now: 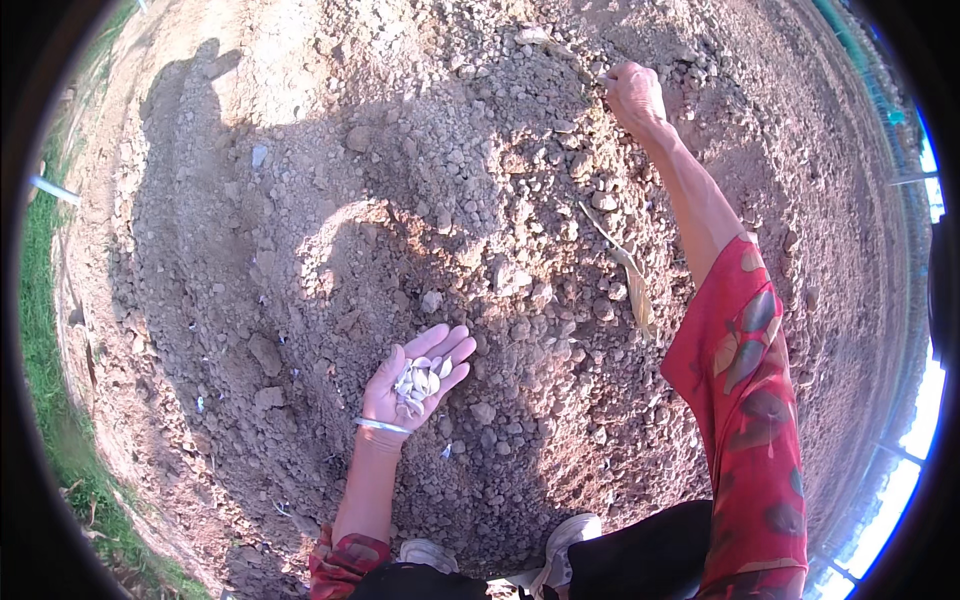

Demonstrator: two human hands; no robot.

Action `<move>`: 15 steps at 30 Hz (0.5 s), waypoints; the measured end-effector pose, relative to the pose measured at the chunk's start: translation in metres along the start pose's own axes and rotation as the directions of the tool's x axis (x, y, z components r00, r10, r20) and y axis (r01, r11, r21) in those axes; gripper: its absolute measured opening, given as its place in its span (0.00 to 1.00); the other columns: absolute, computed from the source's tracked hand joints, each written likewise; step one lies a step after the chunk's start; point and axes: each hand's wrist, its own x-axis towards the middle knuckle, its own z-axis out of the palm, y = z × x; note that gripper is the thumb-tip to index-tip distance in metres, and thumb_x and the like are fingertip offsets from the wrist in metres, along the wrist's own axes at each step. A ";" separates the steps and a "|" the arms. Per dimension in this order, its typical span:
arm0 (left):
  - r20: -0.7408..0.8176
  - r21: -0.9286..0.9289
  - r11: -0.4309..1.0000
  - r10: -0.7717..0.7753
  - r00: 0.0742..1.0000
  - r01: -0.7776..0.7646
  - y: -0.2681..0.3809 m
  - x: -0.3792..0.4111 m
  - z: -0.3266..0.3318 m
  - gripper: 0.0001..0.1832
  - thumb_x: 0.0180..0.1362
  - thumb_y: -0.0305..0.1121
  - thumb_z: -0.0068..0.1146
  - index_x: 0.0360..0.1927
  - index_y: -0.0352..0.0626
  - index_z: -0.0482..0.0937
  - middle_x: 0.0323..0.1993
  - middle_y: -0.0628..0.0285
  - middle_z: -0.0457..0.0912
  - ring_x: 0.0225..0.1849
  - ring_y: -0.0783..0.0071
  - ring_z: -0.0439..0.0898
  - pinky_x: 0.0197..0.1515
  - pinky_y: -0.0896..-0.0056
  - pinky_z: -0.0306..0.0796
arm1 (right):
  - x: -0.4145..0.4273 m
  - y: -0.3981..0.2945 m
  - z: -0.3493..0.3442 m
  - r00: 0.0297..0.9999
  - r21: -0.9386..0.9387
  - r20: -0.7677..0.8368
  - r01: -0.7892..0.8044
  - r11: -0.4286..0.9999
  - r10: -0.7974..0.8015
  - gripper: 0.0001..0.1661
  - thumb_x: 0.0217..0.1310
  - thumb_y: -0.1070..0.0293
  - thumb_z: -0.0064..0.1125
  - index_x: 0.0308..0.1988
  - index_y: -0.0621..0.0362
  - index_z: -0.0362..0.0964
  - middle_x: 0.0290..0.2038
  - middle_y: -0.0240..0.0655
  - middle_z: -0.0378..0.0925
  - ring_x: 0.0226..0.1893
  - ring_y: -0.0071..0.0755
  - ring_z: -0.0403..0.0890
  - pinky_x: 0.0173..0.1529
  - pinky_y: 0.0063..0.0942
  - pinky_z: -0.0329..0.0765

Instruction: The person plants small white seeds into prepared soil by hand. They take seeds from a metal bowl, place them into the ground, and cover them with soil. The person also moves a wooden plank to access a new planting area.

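My left hand (416,375) lies palm up, low over the soil, and cradles a small heap of whitish garlic cloves (417,384). A pale bracelet (382,426) circles that wrist. Farther out on the right, my right hand (636,91) reaches down to the cloddy ground, its fingers pinched together. A small pale tip, probably a garlic clove (604,79), shows at the fingertips; the rest of it is hidden. Loose brown soil (450,172) with many clods lies under and between both hands.
A dry leaf stalk (634,277) lies on the soil left of my right forearm. My shoes (571,532) stand at the bottom. Green grass (45,337) borders the plot on the left, and green netting (874,82) runs along the right. Shadows cover part of the ground.
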 end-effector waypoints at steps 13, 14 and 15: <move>0.023 0.028 0.999 -0.019 1.000 0.019 0.001 -0.001 -0.007 0.32 0.66 0.46 0.36 0.64 0.29 0.53 0.66 0.40 0.52 0.69 0.46 0.49 0.67 0.49 0.52 | 0.038 -0.007 0.055 0.979 -0.301 0.156 0.177 0.937 -0.134 0.10 0.52 0.77 0.50 0.35 0.65 0.75 0.35 0.50 0.79 0.39 0.44 0.81 0.41 0.37 0.79; 0.068 0.024 0.998 -0.052 0.996 0.051 0.000 0.012 -0.002 0.32 0.66 0.46 0.36 0.64 0.28 0.54 0.66 0.40 0.52 0.68 0.46 0.50 0.67 0.50 0.52 | 0.045 0.024 0.029 0.969 -0.292 0.198 0.200 0.935 -0.145 0.11 0.52 0.77 0.49 0.37 0.66 0.74 0.34 0.50 0.79 0.38 0.44 0.82 0.41 0.37 0.79; 0.060 0.035 0.998 -0.059 0.996 0.057 -0.001 0.016 0.001 0.33 0.66 0.47 0.36 0.63 0.28 0.54 0.65 0.40 0.53 0.68 0.46 0.51 0.67 0.50 0.53 | 0.045 0.033 0.018 0.948 -0.227 0.264 0.238 0.944 -0.176 0.12 0.51 0.77 0.48 0.38 0.66 0.74 0.34 0.50 0.79 0.37 0.43 0.82 0.40 0.37 0.79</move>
